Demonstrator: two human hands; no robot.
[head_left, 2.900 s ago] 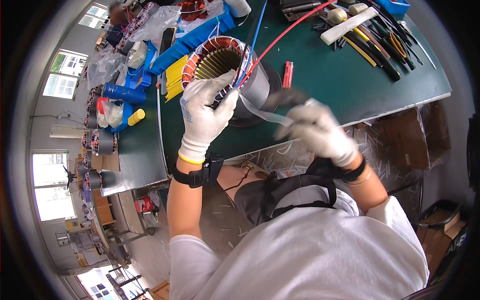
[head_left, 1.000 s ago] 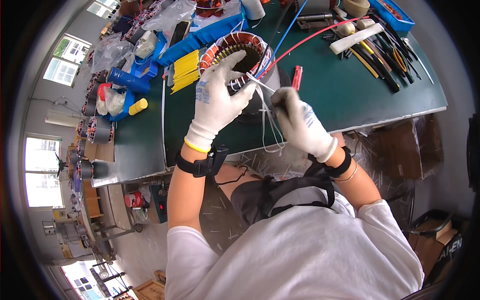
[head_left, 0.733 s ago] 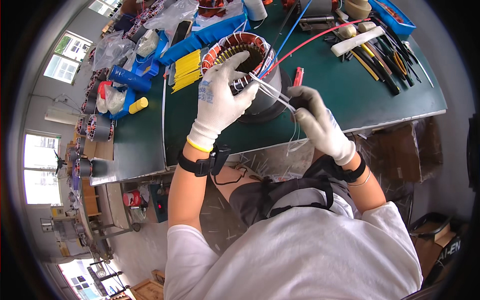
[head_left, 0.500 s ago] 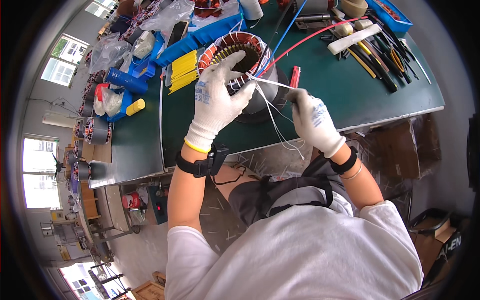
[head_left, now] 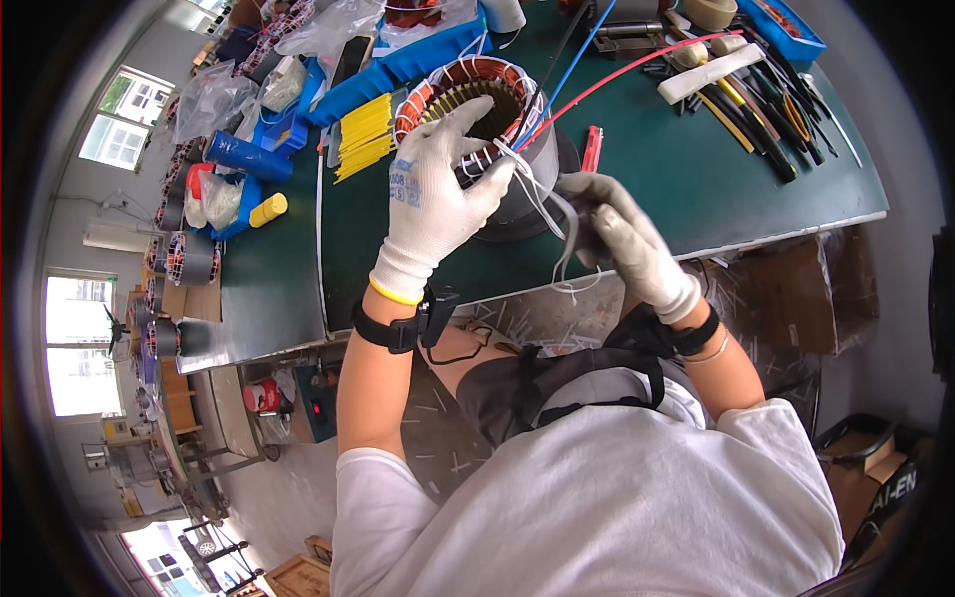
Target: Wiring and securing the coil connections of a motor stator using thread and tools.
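The wound stator [head_left: 505, 119] stands on the worktop [head_left: 696, 199], mouth upward, its long axis running in view from about five o'clock at the base to eleven at the copper ring. It lies toward ten o'clock from the right hand [head_left: 629, 234] and toward one from the left hand [head_left: 435, 189]. The left is the nearer of the two: it touches the ring's near side, while the right is just beside the housing.

White cord [head_left: 573, 231] leaves the ring beside the left thumb, slants toward four or five o'clock, then bends and hangs toward six, its loose ends past the worktop's edge. The bend comes right by the right hand's fingertips.

The left grip is spread wide, index finger reaching over the bore and thumb at the cord's root; whether it pinches the cord or clasps the rim is hidden. The right grip is half curled and its fingertips are blurred, so I cannot tell whether they have hold of the cord or are free of it.

From the ring, a blue lead [head_left: 574, 62] runs toward one o'clock and a red lead [head_left: 617, 73] toward two. A red-handled tool [head_left: 593, 149] lies toward eleven from the right hand; yellow strips [head_left: 365, 137] lie toward ten from the left.
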